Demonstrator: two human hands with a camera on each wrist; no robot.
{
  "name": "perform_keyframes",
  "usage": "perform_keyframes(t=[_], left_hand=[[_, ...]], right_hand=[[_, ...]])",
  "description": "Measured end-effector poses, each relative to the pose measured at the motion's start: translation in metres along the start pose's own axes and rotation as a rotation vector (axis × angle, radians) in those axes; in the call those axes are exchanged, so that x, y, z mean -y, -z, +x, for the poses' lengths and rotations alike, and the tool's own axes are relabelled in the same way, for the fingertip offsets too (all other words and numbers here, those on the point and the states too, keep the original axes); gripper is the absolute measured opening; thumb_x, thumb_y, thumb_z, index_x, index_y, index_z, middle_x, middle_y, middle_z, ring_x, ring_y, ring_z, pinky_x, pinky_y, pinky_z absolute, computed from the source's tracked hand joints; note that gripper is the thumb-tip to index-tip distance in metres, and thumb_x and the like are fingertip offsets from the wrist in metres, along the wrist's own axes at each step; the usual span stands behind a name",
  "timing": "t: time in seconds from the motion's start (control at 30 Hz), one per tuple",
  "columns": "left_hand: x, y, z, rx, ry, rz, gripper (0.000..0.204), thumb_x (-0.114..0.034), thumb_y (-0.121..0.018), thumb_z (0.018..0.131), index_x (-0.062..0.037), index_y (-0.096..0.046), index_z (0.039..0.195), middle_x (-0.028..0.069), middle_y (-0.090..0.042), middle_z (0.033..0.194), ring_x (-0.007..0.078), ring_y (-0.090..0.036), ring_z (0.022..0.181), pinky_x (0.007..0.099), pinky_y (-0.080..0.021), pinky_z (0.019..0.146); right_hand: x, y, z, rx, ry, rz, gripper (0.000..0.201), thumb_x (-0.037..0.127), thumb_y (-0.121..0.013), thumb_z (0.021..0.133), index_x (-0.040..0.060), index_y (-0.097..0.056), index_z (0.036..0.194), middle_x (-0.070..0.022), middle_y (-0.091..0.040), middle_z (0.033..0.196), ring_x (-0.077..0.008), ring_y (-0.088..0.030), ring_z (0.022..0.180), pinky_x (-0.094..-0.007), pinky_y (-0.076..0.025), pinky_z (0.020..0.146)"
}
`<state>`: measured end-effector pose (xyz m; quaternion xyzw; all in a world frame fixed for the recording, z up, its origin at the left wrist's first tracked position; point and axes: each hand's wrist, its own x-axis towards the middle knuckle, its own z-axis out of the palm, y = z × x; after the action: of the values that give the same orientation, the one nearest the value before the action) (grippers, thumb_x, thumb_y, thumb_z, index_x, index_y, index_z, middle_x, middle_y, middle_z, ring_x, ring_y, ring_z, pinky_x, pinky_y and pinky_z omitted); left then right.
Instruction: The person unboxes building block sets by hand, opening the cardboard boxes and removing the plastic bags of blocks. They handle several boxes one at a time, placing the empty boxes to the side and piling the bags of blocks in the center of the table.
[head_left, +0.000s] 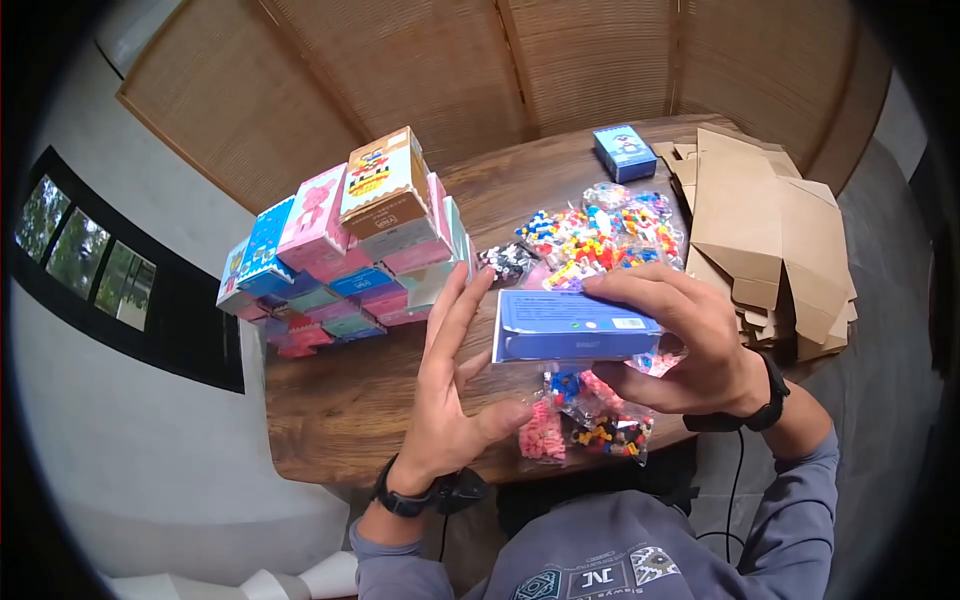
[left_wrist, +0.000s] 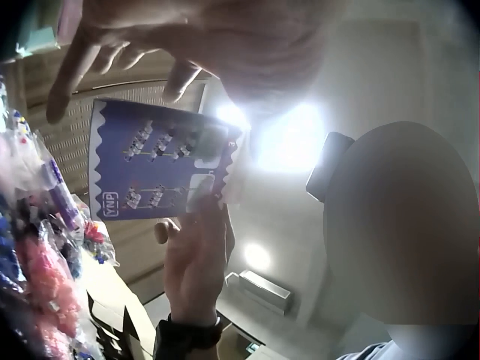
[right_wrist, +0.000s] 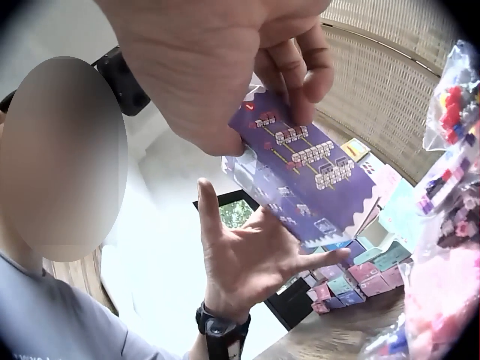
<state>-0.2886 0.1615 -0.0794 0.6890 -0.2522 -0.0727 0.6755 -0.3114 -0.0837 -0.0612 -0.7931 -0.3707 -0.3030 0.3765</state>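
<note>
A blue-purple printed box (head_left: pixel 580 325) with white scalloped edges is held up over the table. My right hand (head_left: pixel 690 335) pinches its right end, thumb below and fingers on top. At the other end my left hand (head_left: pixel 450 400) has its fingers spread and straight, close beside the box and holding nothing. In the right wrist view, the box (right_wrist: pixel 311 157) shows pictures of brick-building steps, and the left palm (right_wrist: pixel 251 262) faces it. Under the box lie clear bags of colourful small bricks (head_left: pixel 540 430), partly hidden by it.
Pink, blue and green toy boxes (head_left: pixel 320 225) are stacked at the left. More bags of bricks (head_left: pixel 600 235) are heaped in the middle. Flattened brown cardboard (head_left: pixel 740 220) is piled at the right, and a blue box (head_left: pixel 625 155) stands at the back.
</note>
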Motion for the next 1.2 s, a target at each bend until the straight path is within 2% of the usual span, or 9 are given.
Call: perform_keyframes(t=[0.13, 0.23, 0.43, 0.57, 0.67, 0.77, 0.97, 1.13, 1.2], left_hand=[[0.008, 0.000, 0.006, 0.045, -0.008, -0.091, 0.107, -0.058, -0.080, 0.071, -0.0010, -0.034, 0.149, 0.0193, -0.025, 0.155, 0.0307, -0.031, 0.143, 0.0449, -0.032, 0.113], [0.007, -0.010, 0.014, 0.034, -0.072, -0.110, 0.094, -0.054, -0.075, 0.079, 0.0003, -0.038, 0.147, 0.0202, -0.040, 0.148, 0.0304, -0.037, 0.140, 0.0414, -0.030, 0.114], [0.008, -0.021, 0.012, -0.043, -0.154, -0.255, 0.042, -0.015, -0.066, 0.093, 0.0020, -0.056, 0.131, 0.0199, -0.057, 0.131, 0.0248, -0.057, 0.121, 0.0379, -0.043, 0.104], [0.008, -0.011, 0.013, 0.037, -0.271, -0.044, 0.021, -0.006, -0.064, 0.092, 0.0022, -0.067, 0.111, 0.0201, -0.060, 0.125, 0.0233, -0.060, 0.114, 0.0330, -0.050, 0.094], [0.006, -0.010, 0.012, -0.015, -0.229, -0.054, 0.016, -0.008, -0.065, 0.093, 0.0021, -0.070, 0.105, 0.0198, -0.062, 0.121, 0.0220, -0.062, 0.109, 0.0308, -0.051, 0.090], [0.005, -0.006, 0.011, -0.046, -0.200, -0.100, 0.016, -0.008, -0.066, 0.093, 0.0026, -0.071, 0.103, 0.0195, -0.063, 0.118, 0.0194, -0.064, 0.103, 0.0290, -0.053, 0.086], [-0.006, -0.002, 0.010, -0.043, -0.207, -0.045, 0.014, -0.002, -0.070, 0.088, 0.0034, -0.072, 0.101, 0.0189, -0.065, 0.115, 0.0172, -0.064, 0.099, 0.0271, -0.053, 0.083], [-0.012, 0.000, 0.007, -0.021, -0.168, 0.005, 0.016, 0.002, -0.072, 0.084, 0.0021, -0.073, 0.099, 0.0194, -0.065, 0.114, 0.0188, -0.064, 0.100, 0.0286, -0.053, 0.085], [-0.009, 0.001, 0.010, 0.026, -0.275, 0.069, 0.018, 0.002, -0.073, 0.082, 0.0010, -0.074, 0.100, 0.0197, -0.064, 0.115, 0.0209, -0.064, 0.102, 0.0308, -0.053, 0.087]], right_hand=[[0.002, 0.000, -0.003, 0.064, -0.036, 0.054, 0.067, 0.009, -0.077, 0.071, 0.0016, -0.053, 0.133, -0.0138, -0.066, 0.113, -0.0319, -0.066, 0.091, -0.0394, -0.054, 0.079], [0.004, -0.005, -0.009, 0.091, -0.091, 0.068, 0.070, 0.009, -0.082, 0.071, -0.0024, -0.052, 0.133, -0.0147, -0.068, 0.109, -0.0254, -0.069, 0.088, -0.0326, -0.055, 0.072], [0.004, -0.001, -0.012, 0.088, -0.193, 0.175, 0.076, 0.009, -0.082, 0.074, -0.0004, -0.046, 0.140, -0.0124, -0.065, 0.099, -0.0193, -0.062, 0.073, -0.0300, -0.051, 0.063], [0.003, -0.002, -0.014, 0.070, -0.225, 0.249, 0.074, 0.005, -0.080, 0.076, 0.0006, -0.045, 0.141, -0.0103, -0.064, 0.094, -0.0180, -0.061, 0.073, -0.0296, -0.052, 0.064], [0.000, -0.003, -0.016, 0.074, -0.179, 0.228, 0.074, 0.004, -0.079, 0.077, 0.0003, -0.044, 0.142, -0.0097, -0.063, 0.092, -0.0176, -0.061, 0.073, -0.0294, -0.052, 0.065], [0.003, -0.005, -0.016, 0.106, -0.224, 0.286, 0.071, 0.009, -0.076, 0.081, 0.0052, -0.043, 0.144, -0.0128, -0.065, 0.108, -0.0198, -0.060, 0.072, -0.0312, -0.052, 0.064], [0.006, -0.006, -0.017, 0.102, -0.263, 0.358, 0.069, 0.007, -0.075, 0.082, 0.0051, -0.044, 0.144, -0.0111, -0.065, 0.102, -0.0180, -0.057, 0.070, -0.0311, -0.052, 0.063], [0.007, -0.006, -0.016, 0.098, -0.223, 0.301, 0.066, 0.007, -0.076, 0.080, 0.0050, -0.048, 0.140, -0.0116, -0.066, 0.105, -0.0219, -0.064, 0.079, -0.0336, -0.053, 0.068], [0.007, -0.007, -0.015, 0.077, -0.177, 0.254, 0.063, 0.007, -0.077, 0.079, 0.0060, -0.051, 0.137, -0.0126, -0.066, 0.107, -0.0236, -0.066, 0.083, -0.0342, -0.054, 0.071]])
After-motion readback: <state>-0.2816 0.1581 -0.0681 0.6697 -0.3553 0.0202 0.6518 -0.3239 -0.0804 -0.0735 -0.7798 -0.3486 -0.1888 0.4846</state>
